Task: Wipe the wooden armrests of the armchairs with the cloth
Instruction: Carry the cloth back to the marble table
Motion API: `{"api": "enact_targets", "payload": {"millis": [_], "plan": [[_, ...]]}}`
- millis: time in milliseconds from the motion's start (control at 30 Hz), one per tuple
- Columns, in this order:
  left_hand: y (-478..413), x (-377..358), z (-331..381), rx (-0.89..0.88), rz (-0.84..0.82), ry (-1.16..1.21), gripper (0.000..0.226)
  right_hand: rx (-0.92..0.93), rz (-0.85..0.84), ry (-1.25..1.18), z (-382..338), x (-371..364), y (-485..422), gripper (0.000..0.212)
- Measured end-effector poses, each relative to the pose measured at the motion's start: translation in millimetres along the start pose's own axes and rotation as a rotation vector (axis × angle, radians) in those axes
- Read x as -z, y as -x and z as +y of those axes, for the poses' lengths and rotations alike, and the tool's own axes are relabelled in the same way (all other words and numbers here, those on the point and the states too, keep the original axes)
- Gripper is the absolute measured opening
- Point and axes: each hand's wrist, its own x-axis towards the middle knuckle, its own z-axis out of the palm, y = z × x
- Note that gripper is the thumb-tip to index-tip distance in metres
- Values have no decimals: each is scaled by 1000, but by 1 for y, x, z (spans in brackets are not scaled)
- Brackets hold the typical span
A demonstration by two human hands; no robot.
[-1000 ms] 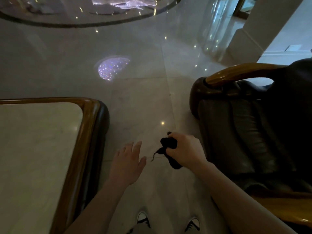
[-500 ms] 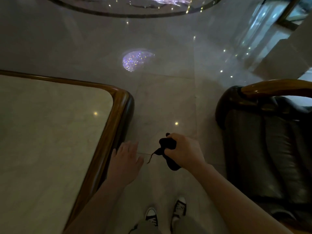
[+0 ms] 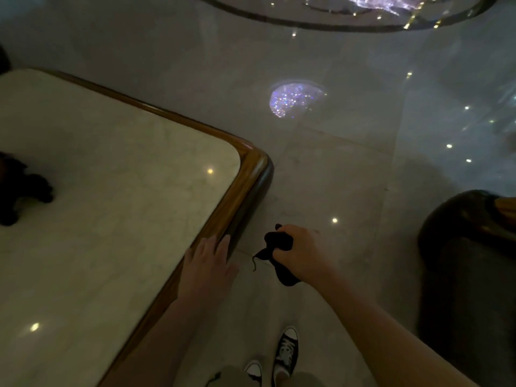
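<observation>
Dim, murky frame; small ceiling-light glints dot the glossy floor (image 3: 335, 169) and tabletop (image 3: 111, 191). A purple sparkle glows upper centre. Edges bend and blur.

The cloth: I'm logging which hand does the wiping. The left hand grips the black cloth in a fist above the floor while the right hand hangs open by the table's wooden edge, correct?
Hands swapped. In the head view the right hand grips the black cloth above the floor; the left hand hangs open by the table's wooden edge.
</observation>
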Motion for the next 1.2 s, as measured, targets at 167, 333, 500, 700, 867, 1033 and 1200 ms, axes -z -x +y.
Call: {"api": "enact_targets", "payload": {"millis": [167, 333, 500, 700, 867, 1033, 1200], "plan": [[-7, -4, -11, 143, 29, 57, 66, 101, -119, -24, -5, -12, -42, 9], [-2, -17, -44, 268, 4, 72, 67, 173, -234, 93, -15, -38, -72, 12], [2, -26, -88, 370, 4, 115, 67, 201, -307, 145, -39, -83, -94, 17], [-12, -41, -157, 385, 26, 137, 70, 184, -364, 142, -72, -144, -132, 28], [-44, -76, -224, 415, -11, 130, 71, 180, -382, 170, -88, -204, -176, 31], [-87, -123, -281, 385, -40, 70, 72, 203, -349, 235, -85, -270, -228, 38], [-135, -178, -320, 374, -3, 52, 74, 225, -303, 275, -65, -336, -274, 38]]}}
